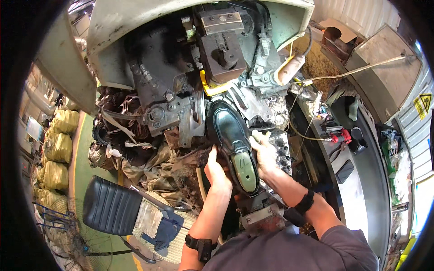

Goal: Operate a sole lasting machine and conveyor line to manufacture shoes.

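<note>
Yellow warning sign [422,106] with a black-edged triangle symbol, on the corrugated wall [419,143] at right.

A head-worn fisheye looks steeply down and forward from above the shirt [289,253], close over the shoe [231,135] at mid-view, the machine [221,54] beyond.

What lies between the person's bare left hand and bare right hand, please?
The head view shows a glossy black loafer with a green insert in its opening between the left hand and right hand.
</note>
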The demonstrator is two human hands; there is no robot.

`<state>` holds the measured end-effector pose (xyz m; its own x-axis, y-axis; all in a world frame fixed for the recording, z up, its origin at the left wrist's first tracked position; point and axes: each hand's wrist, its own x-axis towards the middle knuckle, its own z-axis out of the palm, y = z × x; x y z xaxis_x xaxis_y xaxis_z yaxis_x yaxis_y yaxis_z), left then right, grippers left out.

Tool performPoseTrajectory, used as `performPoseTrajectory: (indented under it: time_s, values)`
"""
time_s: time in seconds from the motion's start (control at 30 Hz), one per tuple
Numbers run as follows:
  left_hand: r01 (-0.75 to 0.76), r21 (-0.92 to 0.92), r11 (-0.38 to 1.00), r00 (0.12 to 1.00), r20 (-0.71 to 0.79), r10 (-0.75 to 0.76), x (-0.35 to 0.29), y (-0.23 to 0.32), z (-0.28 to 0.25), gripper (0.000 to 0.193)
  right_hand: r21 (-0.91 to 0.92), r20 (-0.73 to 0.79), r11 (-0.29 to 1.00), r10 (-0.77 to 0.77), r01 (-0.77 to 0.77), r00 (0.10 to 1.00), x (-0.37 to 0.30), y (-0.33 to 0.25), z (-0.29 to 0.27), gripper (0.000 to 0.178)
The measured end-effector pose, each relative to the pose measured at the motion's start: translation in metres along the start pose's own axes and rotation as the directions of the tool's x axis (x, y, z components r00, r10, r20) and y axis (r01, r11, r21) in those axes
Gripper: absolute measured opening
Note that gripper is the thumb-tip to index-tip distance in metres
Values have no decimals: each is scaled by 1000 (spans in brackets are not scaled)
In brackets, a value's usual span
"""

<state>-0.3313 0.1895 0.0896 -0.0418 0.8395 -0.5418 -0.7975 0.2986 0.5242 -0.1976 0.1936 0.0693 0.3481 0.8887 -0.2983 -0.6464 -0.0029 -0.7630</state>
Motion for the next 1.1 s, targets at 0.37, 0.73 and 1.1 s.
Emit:
performPoseTrajectory:
  time_s: [0.37,0.73,1.1]
  values:
    - [62,-119,991,996,68,-54,15,6,12,33,-28,-37,1000,-3,2,999,17,3,6,48]
    - [-26,-154,988,999,25,30,35,-8,3,31,31,66,999,14,-16,998,25,11,1,55]
    - [-62,-103,993,998,23,64,78,-28,-29,35,179,54,984,-21,11,998,43,37,-10,69]
